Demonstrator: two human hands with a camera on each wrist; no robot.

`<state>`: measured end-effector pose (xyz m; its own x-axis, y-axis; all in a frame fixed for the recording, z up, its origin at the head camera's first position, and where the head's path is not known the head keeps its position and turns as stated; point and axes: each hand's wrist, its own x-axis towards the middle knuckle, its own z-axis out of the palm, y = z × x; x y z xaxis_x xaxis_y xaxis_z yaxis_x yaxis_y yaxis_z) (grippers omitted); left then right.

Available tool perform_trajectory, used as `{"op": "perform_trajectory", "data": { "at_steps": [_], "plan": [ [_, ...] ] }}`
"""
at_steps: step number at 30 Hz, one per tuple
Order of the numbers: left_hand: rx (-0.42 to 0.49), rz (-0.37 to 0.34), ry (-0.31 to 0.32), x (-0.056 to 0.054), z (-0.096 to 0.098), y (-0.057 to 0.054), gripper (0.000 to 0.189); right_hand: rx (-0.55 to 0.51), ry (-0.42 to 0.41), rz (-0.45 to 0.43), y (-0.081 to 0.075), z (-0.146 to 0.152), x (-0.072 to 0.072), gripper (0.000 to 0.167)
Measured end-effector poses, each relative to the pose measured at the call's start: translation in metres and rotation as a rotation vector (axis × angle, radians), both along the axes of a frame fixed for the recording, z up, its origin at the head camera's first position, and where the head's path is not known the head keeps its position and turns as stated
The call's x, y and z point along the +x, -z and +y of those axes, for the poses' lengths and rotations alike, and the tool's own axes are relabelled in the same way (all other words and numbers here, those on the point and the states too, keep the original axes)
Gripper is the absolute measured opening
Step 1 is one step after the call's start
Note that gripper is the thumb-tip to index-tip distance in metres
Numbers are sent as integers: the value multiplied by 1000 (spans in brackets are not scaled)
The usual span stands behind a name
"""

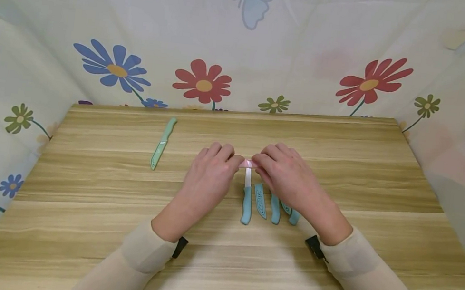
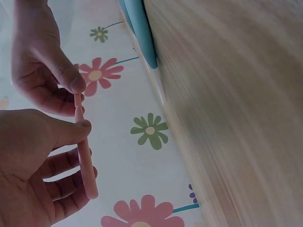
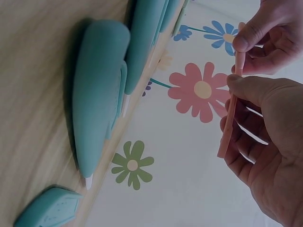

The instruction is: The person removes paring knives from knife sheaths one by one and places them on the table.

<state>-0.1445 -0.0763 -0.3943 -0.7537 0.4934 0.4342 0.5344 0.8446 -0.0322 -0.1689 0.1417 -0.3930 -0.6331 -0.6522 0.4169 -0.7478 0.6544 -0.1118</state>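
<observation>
Both hands hold a slim pink knife above the table, lying crosswise between them. My left hand pinches its rounded handle between thumb and fingers. The flat pink sheath at the other end is gripped by my right hand. Just below the hands lies a blue-handled knife with its pale blade bare. A blue sheath is beside it, then a second blue knife, partly hidden by the right hand. Another sheath and blue handle show under the right wrist.
A green knife in its green sheath lies apart at the table's left. The wooden table meets a flowered cloth at its back and sides.
</observation>
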Motion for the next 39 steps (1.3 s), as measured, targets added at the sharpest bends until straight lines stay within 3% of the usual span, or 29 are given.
{"op": "perform_trajectory", "data": {
  "at_steps": [39],
  "plan": [
    [27, -1, 3, 0, -1, -1, 20, -36, -20, 9, -4, 1, 1, 18]
  ]
}}
